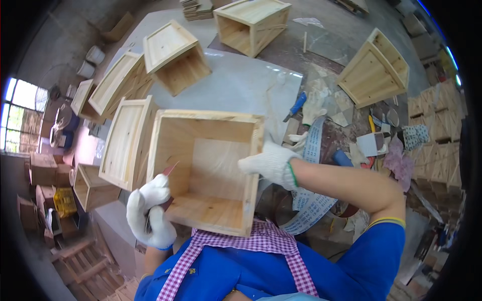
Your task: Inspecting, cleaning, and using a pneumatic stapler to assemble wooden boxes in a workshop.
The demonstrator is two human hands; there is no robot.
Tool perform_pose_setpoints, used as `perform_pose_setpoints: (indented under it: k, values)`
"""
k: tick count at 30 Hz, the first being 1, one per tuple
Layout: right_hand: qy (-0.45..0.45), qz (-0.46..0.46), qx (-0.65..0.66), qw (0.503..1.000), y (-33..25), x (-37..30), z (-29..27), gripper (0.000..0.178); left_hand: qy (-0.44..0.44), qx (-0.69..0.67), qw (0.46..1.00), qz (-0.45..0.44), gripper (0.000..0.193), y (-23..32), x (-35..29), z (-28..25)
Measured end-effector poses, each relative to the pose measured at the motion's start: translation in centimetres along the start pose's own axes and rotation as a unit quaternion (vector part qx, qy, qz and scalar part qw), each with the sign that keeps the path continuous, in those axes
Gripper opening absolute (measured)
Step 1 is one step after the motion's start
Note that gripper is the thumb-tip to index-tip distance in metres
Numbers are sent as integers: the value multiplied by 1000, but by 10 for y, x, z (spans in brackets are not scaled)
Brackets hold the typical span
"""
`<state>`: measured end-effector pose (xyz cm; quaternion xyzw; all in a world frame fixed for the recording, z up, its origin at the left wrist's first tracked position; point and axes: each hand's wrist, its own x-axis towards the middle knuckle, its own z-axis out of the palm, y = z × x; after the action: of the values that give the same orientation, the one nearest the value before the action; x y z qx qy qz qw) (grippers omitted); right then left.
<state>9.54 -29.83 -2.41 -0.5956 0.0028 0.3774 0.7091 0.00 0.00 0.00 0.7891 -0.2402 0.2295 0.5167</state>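
Note:
A pale wooden box (216, 205) is tilted in front of me, its open mouth facing up at me. My right hand (273, 163), in a white knit glove, grips its right wall with the fingers over the rim. My left hand (150, 213), also gloved, is closed around a reddish-brown sheet that looks like sandpaper (169, 172), at the box's left rim. Part of that sheet is hidden by the fingers. Just left of the held box leans another wooden box (125, 143).
Several more wooden boxes (252, 25) stand around the pale work surface (241, 80). To the right lie a blue-handled tool (296, 105), a spare white glove (315, 108), a printed strip of abrasive backing (312, 150) and a pink plastic bag (398, 160). Stacked wooden pieces (437, 135) line the far right.

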Motion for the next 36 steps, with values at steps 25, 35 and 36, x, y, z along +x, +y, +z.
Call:
perform_pose_setpoints:
  k: [25, 35, 36]
  values:
    - [83, 58, 111, 989, 30, -46, -94, 48, -168, -104, 974, 112, 46, 46, 86, 48]
    - [180, -196, 162, 950, -66, -86, -179, 53, 228, -451, 856, -107, 49, 58, 86, 19]
    - [201, -221, 182, 937, -78, -84, -194, 50, 239, -432, 856, -150, 48, 47, 82, 13]
